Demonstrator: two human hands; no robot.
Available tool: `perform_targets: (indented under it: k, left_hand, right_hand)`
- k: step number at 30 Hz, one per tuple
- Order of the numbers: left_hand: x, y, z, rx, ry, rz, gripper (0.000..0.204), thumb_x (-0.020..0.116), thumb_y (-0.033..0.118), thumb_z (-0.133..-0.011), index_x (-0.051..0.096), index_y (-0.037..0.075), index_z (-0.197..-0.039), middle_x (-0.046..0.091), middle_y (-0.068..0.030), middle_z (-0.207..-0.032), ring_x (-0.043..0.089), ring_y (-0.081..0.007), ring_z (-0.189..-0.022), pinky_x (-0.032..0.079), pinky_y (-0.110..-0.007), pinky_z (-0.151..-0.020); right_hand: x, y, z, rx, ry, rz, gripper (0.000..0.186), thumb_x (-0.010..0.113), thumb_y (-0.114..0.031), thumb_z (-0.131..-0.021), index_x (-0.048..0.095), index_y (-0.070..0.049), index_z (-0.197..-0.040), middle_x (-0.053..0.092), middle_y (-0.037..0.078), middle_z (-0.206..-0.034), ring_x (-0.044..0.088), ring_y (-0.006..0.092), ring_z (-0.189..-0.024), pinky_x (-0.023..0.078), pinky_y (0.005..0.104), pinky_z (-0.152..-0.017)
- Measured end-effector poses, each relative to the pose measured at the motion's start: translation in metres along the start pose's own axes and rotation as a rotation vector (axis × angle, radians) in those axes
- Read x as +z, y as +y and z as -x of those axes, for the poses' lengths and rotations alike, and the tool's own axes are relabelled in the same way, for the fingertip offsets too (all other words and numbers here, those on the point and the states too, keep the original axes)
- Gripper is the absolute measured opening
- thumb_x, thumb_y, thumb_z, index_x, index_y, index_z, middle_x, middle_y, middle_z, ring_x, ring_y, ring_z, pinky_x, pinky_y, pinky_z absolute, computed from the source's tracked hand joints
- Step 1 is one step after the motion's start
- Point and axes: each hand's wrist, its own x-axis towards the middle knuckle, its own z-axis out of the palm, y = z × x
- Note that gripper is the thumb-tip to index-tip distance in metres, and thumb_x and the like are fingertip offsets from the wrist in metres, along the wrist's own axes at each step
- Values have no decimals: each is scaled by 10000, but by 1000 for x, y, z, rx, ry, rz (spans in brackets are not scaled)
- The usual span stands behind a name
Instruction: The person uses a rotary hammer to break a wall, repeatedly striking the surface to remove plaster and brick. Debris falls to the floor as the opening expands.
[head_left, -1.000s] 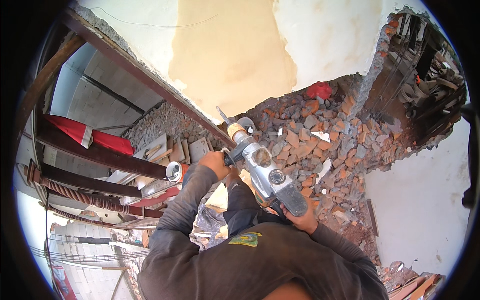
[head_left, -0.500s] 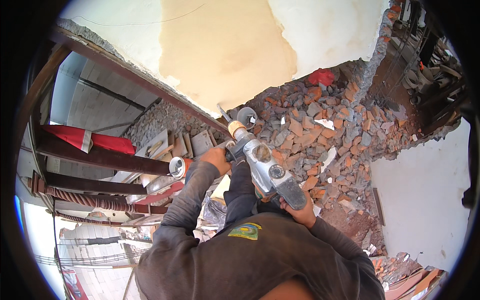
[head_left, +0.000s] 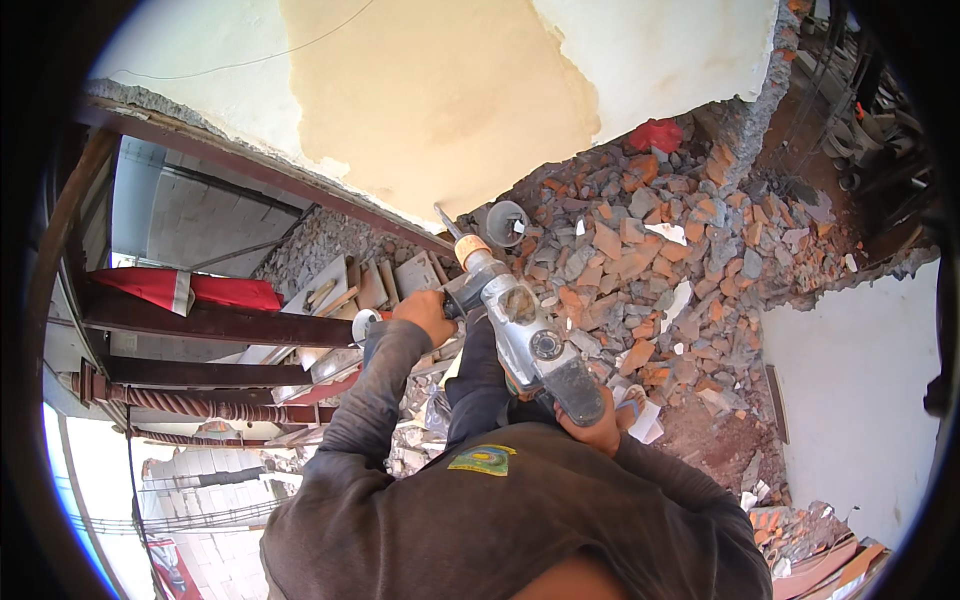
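Floor [head_left: 712, 440]: reddish-brown patch visible right of right hand [head_left: 598, 428]. Broken brick and concrete rubble [head_left: 625, 262] heaped over it, ahead of both hands, spreading right. On rubble: grey round container [head_left: 508, 222], ahead-right of left hand [head_left: 424, 316]; white fragment [head_left: 677, 306], ahead-right of right hand; red crumpled item [head_left: 656, 135], far ahead, at heap's far edge.

The left hand [head_left: 424, 314] is curled in a grip, farther forward on a bent left arm [head_left: 368, 400] — the right hand [head_left: 600, 433], partly hidden, grips close to the torso [head_left: 480, 515], its sleeved forearm [head_left: 665, 480] angled inward.
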Motion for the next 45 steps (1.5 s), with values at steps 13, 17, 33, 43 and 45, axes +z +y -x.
perform_targets:
  k: [13, 17, 33, 43, 45]
  left_hand:
    - [26, -5, 0, -15, 65, -14, 401, 774, 311, -686, 743, -34, -889, 707, -290, -894, 710, -424, -897, 570, -475, -839]
    - [48, -14, -4, -78, 206, 133, 391, 780, 305, -680, 742, -29, -879, 702, -293, -888, 700, -441, -882, 564, -489, -827]
    - [179, 42, -11, 138, 399, 958, 260, 814, 214, -795, 751, -10, -909, 745, -176, -806, 749, -237, -791, 556, -360, -737]
    - [228, 89, -78, 615, -332, 2841, 559, 598, 397, -945, 564, 38, -1372, 670, -134, -1270, 682, -219, -1084, 562, -387, -882]
    - [231, 97, -95, 486, -138, 2729, 556, 601, 396, -943, 566, 38, -1368, 671, -133, -1266, 683, -219, -1081, 562, -387, -880]
  right_hand:
    - [-8, -37, -21, -91, -269, 232, 450, 847, -183, -698, 670, 27, -1054, 716, 153, -921, 698, 242, -829, 521, 349, -772]
    - [1, -61, -28, -107, -336, 287, 515, 855, -219, -696, 665, 30, -1106, 716, 199, -970, 714, 315, -887, 527, 364, -792]
    - [8, -173, -24, -134, -593, 1001, 367, 778, -200, -721, 642, -2, -999, 658, 185, -976, 670, 397, -880, 542, 466, -767]
    - [67, -235, 16, -546, -667, 1805, 599, 758, -234, -694, 629, 1, -1230, 641, 127, -1048, 663, 269, -807, 508, 379, -754]
    - [81, -226, 15, -583, -690, 1877, 590, 744, -234, -694, 634, -4, -1226, 645, 114, -1052, 657, 255, -795, 498, 357, -749]
